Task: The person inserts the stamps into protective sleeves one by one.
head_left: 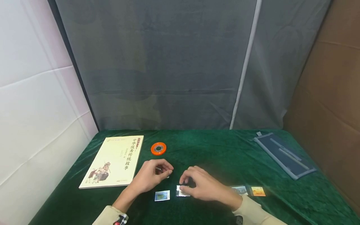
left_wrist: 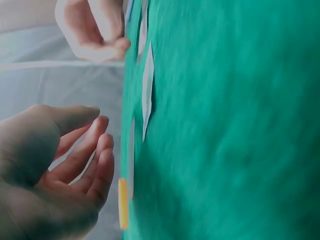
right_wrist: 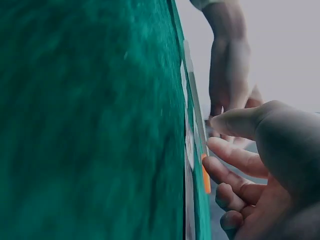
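My left hand (head_left: pixel 153 176) hovers beside the book's right edge, fingers loosely bent, with thumb and index tips close together. Nothing shows between them in the left wrist view; a small white edge peeks out below the fingertips in the head view. My right hand (head_left: pixel 206 184) is over a small pale stamp-like card (head_left: pixel 181 192), which its thumb overlaps. Its thumb and fingers stand apart in the right wrist view. A stamp with a blue-green picture (head_left: pixel 162 196) lies between the wrists. A greyish stamp (head_left: pixel 240 190) and an orange one (head_left: pixel 257 191) lie beside the right forearm.
A cream book (head_left: pixel 112 162) with Chinese characters lies at the left. Behind the left hand sits an orange ring-shaped roll (head_left: pixel 153 149). A grey-blue zip pouch (head_left: pixel 284 156) with long thin items rests at the right. Green cloth (head_left: pixel 219 153) covers the table, with fabric walls around.
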